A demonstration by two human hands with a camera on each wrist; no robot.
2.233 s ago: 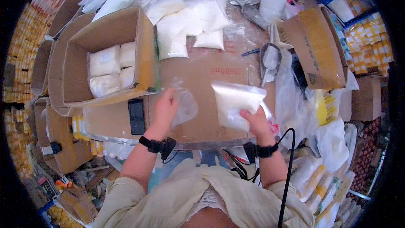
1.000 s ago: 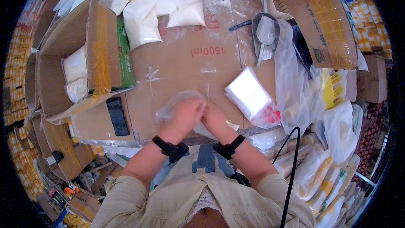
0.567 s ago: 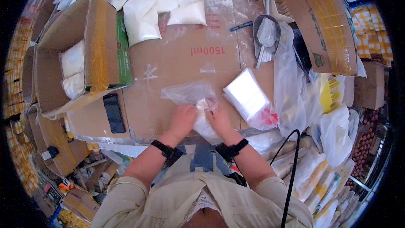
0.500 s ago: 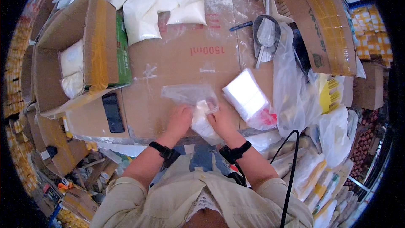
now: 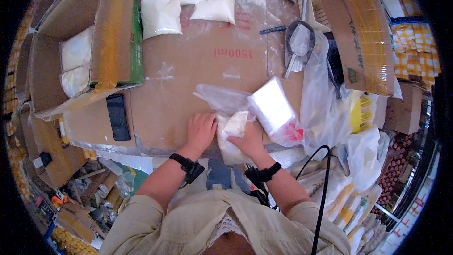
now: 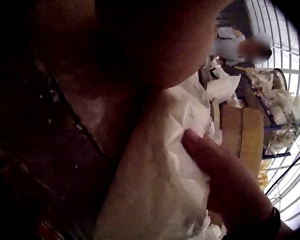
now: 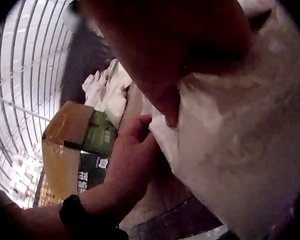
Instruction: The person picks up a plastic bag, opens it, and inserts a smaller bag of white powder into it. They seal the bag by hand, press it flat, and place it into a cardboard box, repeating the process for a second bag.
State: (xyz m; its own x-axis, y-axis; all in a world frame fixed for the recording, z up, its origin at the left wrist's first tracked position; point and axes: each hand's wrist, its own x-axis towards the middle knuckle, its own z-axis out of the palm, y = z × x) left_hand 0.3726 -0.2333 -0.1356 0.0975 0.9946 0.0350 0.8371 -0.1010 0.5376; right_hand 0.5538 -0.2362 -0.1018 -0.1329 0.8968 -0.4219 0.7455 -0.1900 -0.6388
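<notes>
A clear plastic bag of white powder (image 5: 229,137), its upper end folded over, is at the table's front edge. My right hand (image 5: 250,139) grips its right side with the thumb on top; the other fingers are hidden behind it. In the left wrist view that thumb presses into the creased plastic (image 6: 155,170). My left hand (image 5: 202,130) lies beside the bag's left edge, fingers loosely bent, fingertips right at the plastic. The right wrist view shows the left hand (image 7: 132,160) close to a corner of the bag. Beyond both hands lies a limp clear plastic bag (image 5: 219,95).
A stack of flat clear bags (image 5: 273,106) lies right of the hands. At left are an open carton (image 5: 111,33) holding filled bags and a phone (image 5: 118,118). Filled powder bags (image 5: 163,9) lie at the back, a metal scoop (image 5: 299,47) at back right.
The right hand set down the stack of clear bags and came to the middle. Both hands worked at the powder bag; the left has since drawn slightly aside and the bag's top is folded.
</notes>
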